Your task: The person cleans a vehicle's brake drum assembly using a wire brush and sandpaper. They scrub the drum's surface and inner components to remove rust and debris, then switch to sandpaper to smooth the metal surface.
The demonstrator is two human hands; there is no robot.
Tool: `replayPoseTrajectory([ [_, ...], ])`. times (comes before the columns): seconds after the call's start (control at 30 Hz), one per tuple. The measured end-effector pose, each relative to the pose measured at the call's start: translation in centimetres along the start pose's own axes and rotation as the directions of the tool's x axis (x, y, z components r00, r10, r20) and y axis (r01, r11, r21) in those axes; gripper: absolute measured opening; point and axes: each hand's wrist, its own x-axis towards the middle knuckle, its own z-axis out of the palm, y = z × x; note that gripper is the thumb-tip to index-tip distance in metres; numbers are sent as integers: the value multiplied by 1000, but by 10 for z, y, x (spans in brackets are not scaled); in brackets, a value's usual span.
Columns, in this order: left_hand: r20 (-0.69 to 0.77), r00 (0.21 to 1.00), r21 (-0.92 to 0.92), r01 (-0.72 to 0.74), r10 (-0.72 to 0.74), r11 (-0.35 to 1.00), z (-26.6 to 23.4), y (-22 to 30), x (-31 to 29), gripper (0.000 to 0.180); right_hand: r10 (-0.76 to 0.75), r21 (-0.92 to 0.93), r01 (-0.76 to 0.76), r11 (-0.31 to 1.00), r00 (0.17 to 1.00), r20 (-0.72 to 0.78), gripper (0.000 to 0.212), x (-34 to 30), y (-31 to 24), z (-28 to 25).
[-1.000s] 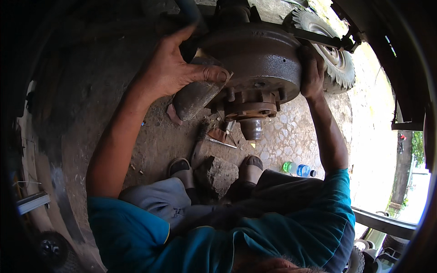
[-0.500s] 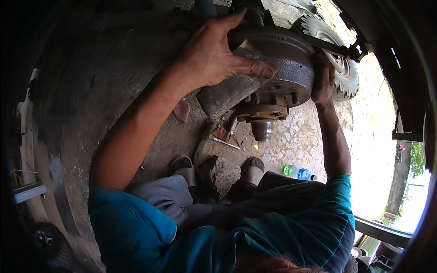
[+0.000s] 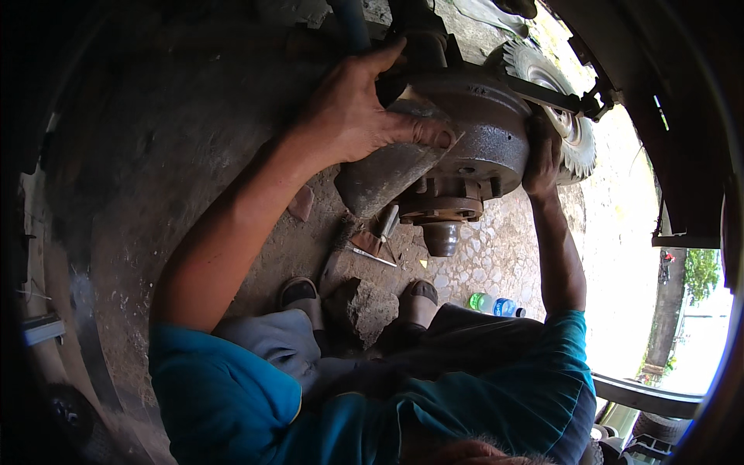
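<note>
A heavy brake drum (image 3: 496, 124) hangs on a vehicle axle, its rusty hub (image 3: 442, 209) pointing toward me. My left hand (image 3: 353, 116) grips a curved grey plate (image 3: 387, 174) against the drum's left side. Its thumb presses flat across the plate's face, while the index finger points up and away; the other fingers are hidden behind. On the drum's right side lies my right hand (image 3: 545, 155), curled round the rim in shadow, with its fingertips out of sight.
A large stone (image 3: 368, 310) sits between my feet. Behind it lie a brush (image 3: 341, 232) and a thin metal strip (image 3: 372, 256). Two plastic bottles (image 3: 496, 304) rest on the ground at right. Beyond the drum stands a knobbly-treaded wheel (image 3: 558, 101); dark vehicle bodywork (image 3: 686, 155) overhangs the right.
The whole view has shifted slightly, so the drum appears lower and a little to the left. Both hands keep the same places on the plate and drum.
</note>
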Motion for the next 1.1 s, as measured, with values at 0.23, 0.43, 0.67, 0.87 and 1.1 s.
replayPoseTrajectory([
  [0.23,-25,994,171,106,-104,979,-12,3,5,99,-171,-150,167,974,985,-17,40,-10,40,-3],
  [0.43,-86,984,304,-124,157,945,-14,-21,-12,100,-196,-183,191,964,980,-10,37,-2,9,-2],
  [0.67,-54,997,206,59,-49,977,3,24,7,93,-219,-220,214,952,976,0,33,-1,7,0],
  [0.87,-46,959,191,-267,280,945,-14,-18,-9,91,-286,-185,284,941,958,14,30,4,7,-2],
  [1.1,47,988,121,140,-147,983,4,49,12,88,-341,-294,324,899,940,-7,32,-1,16,-3],
])
